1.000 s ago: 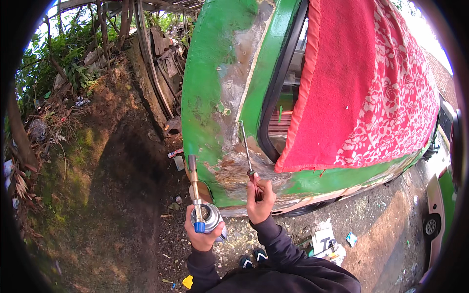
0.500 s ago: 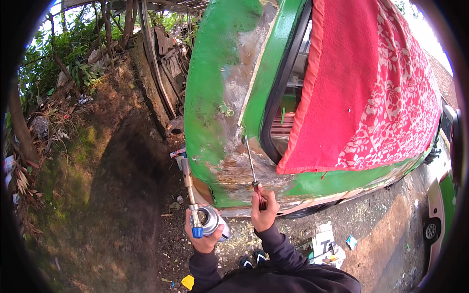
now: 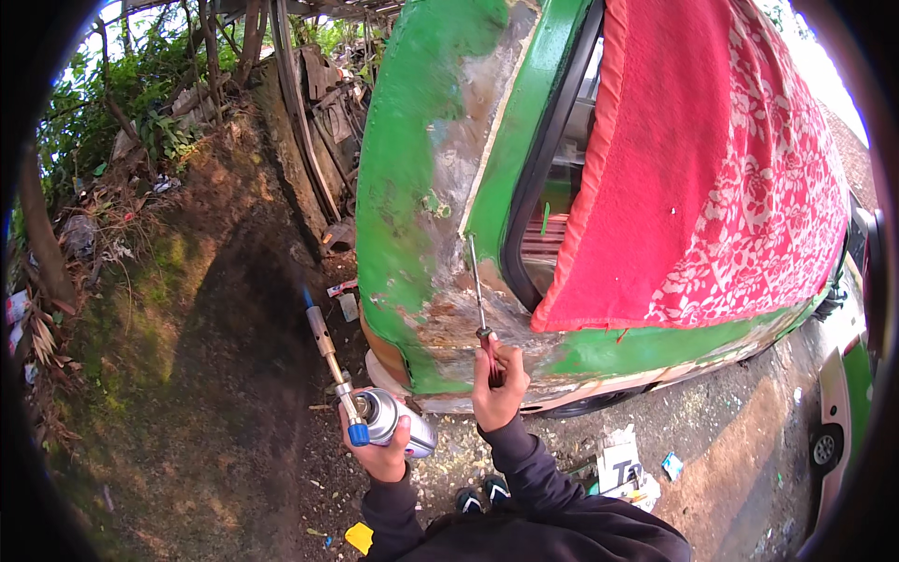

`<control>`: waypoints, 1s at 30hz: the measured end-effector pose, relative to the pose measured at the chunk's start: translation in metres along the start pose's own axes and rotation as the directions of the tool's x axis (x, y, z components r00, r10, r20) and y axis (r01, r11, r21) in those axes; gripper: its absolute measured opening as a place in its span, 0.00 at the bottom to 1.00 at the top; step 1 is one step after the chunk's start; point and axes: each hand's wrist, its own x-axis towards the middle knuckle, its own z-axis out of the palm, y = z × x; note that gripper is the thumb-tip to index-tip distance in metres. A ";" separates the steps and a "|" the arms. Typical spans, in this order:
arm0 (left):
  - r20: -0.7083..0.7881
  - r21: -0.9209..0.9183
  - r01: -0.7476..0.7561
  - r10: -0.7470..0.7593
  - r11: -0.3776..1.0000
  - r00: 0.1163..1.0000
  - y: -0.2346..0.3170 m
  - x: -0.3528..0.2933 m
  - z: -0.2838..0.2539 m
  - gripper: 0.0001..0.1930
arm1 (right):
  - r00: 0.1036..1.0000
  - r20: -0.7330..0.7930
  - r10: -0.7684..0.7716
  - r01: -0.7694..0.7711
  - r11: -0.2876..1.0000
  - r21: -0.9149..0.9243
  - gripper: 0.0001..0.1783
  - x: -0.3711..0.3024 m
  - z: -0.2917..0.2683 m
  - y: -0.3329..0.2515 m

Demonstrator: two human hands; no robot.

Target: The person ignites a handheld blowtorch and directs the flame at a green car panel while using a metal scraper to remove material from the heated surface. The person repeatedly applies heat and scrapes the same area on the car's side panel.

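My left hand (image 3: 384, 457) is wrapped round the canister of a gas torch (image 3: 401, 429), which has a brass and steel nozzle tube and a blue knob. A small blue flame (image 3: 307, 297) shows at the nozzle's end, to the left of the green vehicle body (image 3: 398, 206) and apart from it. In my right hand (image 3: 502, 386) is a screwdriver (image 3: 479, 298) with a dark red handle. Its shaft points up, and the tip meets the scraped, bare strip (image 3: 459, 187) beside the window (image 3: 548, 225). Brown and grey patches surround that corner.
A red cloth with white flowers (image 3: 674, 178) drapes over the vehicle's glass. Left lie bare soil and a bank with plants and wood scraps (image 3: 309, 122). Printed sheets (image 3: 623, 473) lie at lower right, a yellow scrap (image 3: 359, 537) near my left sleeve. Another vehicle (image 3: 838, 431) stands far right.
The torch has swung left, away from the vehicle, and its blue flame now shows. The screwdriver's tip has moved slightly up along the bare strip.
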 end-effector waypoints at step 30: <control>0.014 -0.004 -0.029 0.029 1.000 0.999 -0.001 0.000 0.011 0.32 | 0.995 0.089 0.046 -0.055 0.993 0.103 0.08 0.019 -0.016 0.014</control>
